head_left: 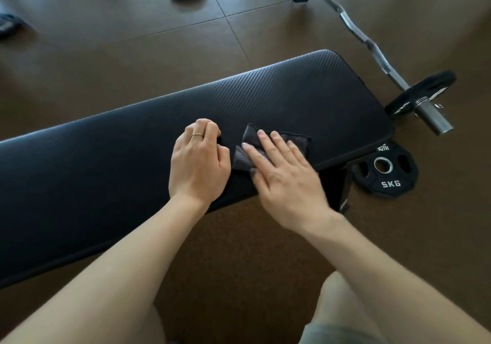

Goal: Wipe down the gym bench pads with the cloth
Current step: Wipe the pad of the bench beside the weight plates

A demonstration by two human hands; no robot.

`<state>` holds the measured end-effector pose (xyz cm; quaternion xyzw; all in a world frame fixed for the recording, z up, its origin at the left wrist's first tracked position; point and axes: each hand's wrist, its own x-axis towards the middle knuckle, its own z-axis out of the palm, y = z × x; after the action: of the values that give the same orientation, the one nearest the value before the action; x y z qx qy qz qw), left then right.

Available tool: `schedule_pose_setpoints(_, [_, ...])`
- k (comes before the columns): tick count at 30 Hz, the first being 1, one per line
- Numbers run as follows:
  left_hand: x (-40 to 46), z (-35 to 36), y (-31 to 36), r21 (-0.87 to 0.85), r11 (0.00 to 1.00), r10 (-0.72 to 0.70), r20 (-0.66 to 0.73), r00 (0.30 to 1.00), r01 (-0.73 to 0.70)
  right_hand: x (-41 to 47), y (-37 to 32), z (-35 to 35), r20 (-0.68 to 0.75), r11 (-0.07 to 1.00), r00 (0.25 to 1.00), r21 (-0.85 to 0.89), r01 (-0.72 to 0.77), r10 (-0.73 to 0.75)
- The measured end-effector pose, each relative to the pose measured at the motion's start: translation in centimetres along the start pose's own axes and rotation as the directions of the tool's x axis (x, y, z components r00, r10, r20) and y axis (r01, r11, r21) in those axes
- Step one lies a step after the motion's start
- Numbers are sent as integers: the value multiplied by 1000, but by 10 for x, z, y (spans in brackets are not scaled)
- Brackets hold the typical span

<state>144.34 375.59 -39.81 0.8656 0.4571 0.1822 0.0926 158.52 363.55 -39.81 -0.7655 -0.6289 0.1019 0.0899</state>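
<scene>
Two hands on the bench (265, 96): right hand (284, 176) flat pressing the dark cloth (245, 155), left hand (198, 163) curled, holding nothing.

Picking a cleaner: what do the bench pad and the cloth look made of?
Bench pad: likely vinyl or faux leather, matte black, judging by its fine diagonal ribbing and soft sheen. Cloth: probably microfiber or terry, dark grey, soft and creased under the right hand.
</scene>
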Motion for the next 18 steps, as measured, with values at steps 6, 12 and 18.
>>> schedule_pose_setpoints(6, [2, 0, -3, -21, 1000, 12, 26, 1000, -12, 41, 28, -14, -36, 962, 962, -20, -273, 272])
schedule_pose_setpoints(12, [29, -32, -31, -424, 901, -37, 140, 989, 93, 94, -62, 8, 5, 947, 947, -6, -320, 320])
schedule_pose_setpoints(18, [77, -77, -143, -93, 972, -193, 216, 957, 217, 42, -157, 36, 44, 998, 998, 57, -36, 34])
